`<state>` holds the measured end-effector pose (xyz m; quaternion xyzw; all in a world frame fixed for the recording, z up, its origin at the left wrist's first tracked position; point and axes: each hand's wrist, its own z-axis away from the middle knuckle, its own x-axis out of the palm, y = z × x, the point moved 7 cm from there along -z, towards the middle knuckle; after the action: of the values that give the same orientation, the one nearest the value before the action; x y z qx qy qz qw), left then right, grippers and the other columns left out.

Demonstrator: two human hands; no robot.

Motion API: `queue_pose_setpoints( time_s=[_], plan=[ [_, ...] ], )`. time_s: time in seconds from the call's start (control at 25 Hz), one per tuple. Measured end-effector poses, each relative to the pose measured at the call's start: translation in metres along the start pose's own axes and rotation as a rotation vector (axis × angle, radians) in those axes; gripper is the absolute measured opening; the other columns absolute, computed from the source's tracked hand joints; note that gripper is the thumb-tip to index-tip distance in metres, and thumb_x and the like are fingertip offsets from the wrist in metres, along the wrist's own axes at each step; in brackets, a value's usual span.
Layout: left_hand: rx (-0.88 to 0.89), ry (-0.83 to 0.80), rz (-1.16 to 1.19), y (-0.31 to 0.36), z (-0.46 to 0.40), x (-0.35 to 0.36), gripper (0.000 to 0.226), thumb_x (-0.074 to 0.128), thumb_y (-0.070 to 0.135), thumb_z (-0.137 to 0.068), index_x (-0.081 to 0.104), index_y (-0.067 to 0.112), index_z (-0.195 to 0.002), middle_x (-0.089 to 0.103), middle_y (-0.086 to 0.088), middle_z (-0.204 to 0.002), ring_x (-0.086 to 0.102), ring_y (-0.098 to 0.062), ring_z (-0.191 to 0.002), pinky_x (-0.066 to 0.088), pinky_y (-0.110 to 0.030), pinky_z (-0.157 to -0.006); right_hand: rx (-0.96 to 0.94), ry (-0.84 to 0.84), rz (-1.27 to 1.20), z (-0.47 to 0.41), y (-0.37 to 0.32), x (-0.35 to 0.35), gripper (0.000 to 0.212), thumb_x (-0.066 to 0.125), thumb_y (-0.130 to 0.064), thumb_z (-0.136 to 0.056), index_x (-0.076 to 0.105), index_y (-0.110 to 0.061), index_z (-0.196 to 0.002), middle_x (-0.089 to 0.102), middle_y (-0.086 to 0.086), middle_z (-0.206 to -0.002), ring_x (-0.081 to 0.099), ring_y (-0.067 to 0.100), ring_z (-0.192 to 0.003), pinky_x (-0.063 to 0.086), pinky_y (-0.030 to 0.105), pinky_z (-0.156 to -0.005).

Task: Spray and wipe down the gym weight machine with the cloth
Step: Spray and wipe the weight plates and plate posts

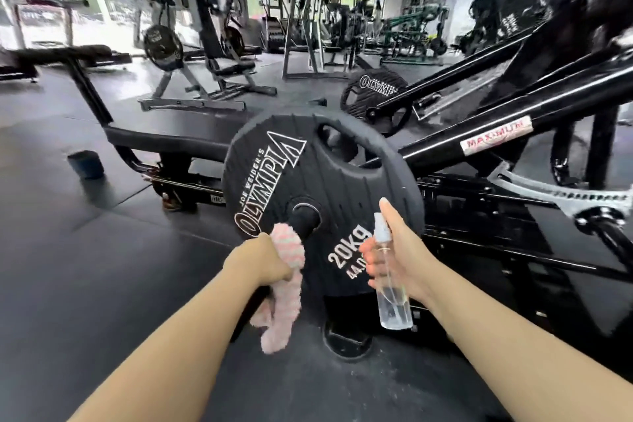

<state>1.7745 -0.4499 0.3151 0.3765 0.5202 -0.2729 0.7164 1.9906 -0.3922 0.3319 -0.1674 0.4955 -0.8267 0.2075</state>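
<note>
Left hand [263,262] grips the pink cloth [286,288] against the weight plate [308,188] reading "JOE WEIDER'S OLYMPIA 20kg"; right hand [399,255] clasps the spray bottle [390,281]. "MAXIMUM" sticker [496,136] on the frame; dark rubber floor [102,267].

— Daylight floods in through the windows [51,17] at far left, nearly blown out; our floor [85,267] stays dim.

— We see wide-angle bending at the edges, and the upper-right frame [565,27] smears with blur.
</note>
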Motion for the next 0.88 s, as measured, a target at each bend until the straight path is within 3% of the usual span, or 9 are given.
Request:
queue_pose_setpoints(
  time_s=[0.12, 0.28, 0.48, 0.88],
  plan=[
    [0.005, -0.073, 0.064, -0.002, -0.012, 0.004, 0.056, 0.071, 0.036, -0.064, 0.052, 0.009, -0.109, 0.063, -0.006, -0.110, 0.060, -0.027, -0.099, 0.044, -0.027, -0.071, 0.037, 0.083, -0.010, -0.019, -0.003, 0.015, 0.068, 0.044, -0.076, -0.078, 0.054, -0.012, -0.057, 0.040, -0.003, -0.046, 0.038, 0.014, -0.041, 0.040, 0.027, -0.058],
    [-0.011, -0.056, 0.065, -0.005, -0.014, 0.004, 0.060, 0.072, 0.038, -0.065, 0.048, 0.009, -0.111, 0.060, -0.008, -0.109, 0.058, -0.028, -0.096, 0.044, -0.030, -0.071, 0.030, 0.105, -0.002, -0.047, 0.000, 0.034, 0.065, 0.047, -0.069, -0.083, 0.055, -0.008, -0.060, 0.038, -0.003, -0.042, 0.035, 0.013, -0.034, 0.035, 0.025, -0.049],
    [-0.022, -0.067, 0.087, -0.004, -0.005, 0.002, 0.058, 0.072, 0.041, -0.067, 0.046, 0.013, -0.111, 0.056, -0.002, -0.101, 0.053, -0.024, -0.089, 0.045, -0.031, -0.073, 0.057, 0.037, 0.144, -0.076, 0.009, 0.050, 0.062, 0.043, -0.065, -0.086, 0.058, -0.007, -0.068, 0.040, -0.002, -0.046, 0.038, 0.014, -0.040, 0.037, 0.025, -0.051],
    [-0.131, -0.099, 0.059, -0.019, 0.013, 0.003, 0.050, 0.063, 0.048, -0.073, 0.039, 0.016, -0.102, 0.055, 0.000, -0.102, 0.053, -0.024, -0.091, 0.044, -0.032, -0.076, 0.028, -0.040, 0.178, -0.110, -0.005, 0.061, 0.062, 0.042, -0.064, -0.087, 0.060, -0.008, -0.069, 0.046, -0.001, -0.045, 0.044, 0.017, -0.044, 0.042, 0.027, -0.055]
  ],
)
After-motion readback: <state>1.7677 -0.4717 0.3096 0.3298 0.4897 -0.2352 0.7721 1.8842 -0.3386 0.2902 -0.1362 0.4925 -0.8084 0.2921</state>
